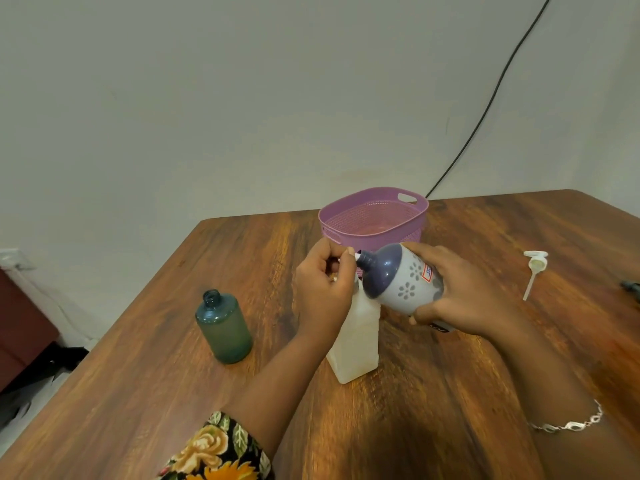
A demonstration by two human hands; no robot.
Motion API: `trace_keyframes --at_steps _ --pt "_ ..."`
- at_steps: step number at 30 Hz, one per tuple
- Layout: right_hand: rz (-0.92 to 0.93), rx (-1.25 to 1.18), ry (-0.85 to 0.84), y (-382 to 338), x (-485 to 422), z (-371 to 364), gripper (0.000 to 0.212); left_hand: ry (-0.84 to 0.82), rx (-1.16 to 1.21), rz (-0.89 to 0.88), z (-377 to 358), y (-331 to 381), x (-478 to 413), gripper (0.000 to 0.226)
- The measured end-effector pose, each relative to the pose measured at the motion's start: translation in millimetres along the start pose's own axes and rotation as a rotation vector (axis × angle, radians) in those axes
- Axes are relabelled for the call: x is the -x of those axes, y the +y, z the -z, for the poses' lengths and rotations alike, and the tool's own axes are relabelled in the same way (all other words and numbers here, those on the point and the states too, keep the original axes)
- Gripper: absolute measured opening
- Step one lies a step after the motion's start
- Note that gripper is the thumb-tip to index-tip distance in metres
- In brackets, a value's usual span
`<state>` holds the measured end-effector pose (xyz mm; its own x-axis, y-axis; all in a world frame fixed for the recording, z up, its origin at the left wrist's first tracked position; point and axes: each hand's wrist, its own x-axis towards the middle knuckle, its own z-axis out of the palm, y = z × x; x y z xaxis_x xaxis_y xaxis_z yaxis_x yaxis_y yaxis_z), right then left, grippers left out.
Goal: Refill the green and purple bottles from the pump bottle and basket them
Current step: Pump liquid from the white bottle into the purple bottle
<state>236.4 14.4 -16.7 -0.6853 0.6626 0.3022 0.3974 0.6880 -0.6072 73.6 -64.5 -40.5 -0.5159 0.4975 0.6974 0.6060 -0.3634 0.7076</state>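
Head view: a person's two hands work over a wooden desk (138,393).
Right hand (460,299): wrapped round the body of the purple bottle (398,278), carrying it above the desk.
Purple bottle: tilted on its side, its open neck pointing left towards the left hand; grey flowers and a red-edged sticker show on its pale lower part.
Left hand (323,289): fingers curled at the top of the pump bottle (355,348); I cannot tell what they grip, as the neck is hidden.
Pump bottle: white, translucent, upright on the desk below both hands.
Pump head (535,268): lies on the desk well to the right.
Green bottle (223,327): upright, uncapped, left of the pump bottle and apart from it.
Basket (398,235): purple mesh, behind the hands near the far edge.
Wrists: floral sleeve (221,448) on the left, silver bracelet (568,424) on the right.
Wall: a black cable (485,109) runs down it.
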Motion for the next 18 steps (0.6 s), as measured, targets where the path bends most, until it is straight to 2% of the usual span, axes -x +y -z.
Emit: trace_keyframes --at_steps 3,9,18 --pt "-0.008 -0.017 0.009 2 0 -2 0.091 0.004 -0.044 -0.014 2 -2 2 0.023" --pt "0.001 -0.009 0.022 -1 -1 2 0.091 -0.005 -0.134 -0.082 6 3 -14 0.017" --pt "0.015 0.041 -0.012 -4 -2 2 0.087 -0.034 -0.104 -0.079 8 -1 -4 0.02"
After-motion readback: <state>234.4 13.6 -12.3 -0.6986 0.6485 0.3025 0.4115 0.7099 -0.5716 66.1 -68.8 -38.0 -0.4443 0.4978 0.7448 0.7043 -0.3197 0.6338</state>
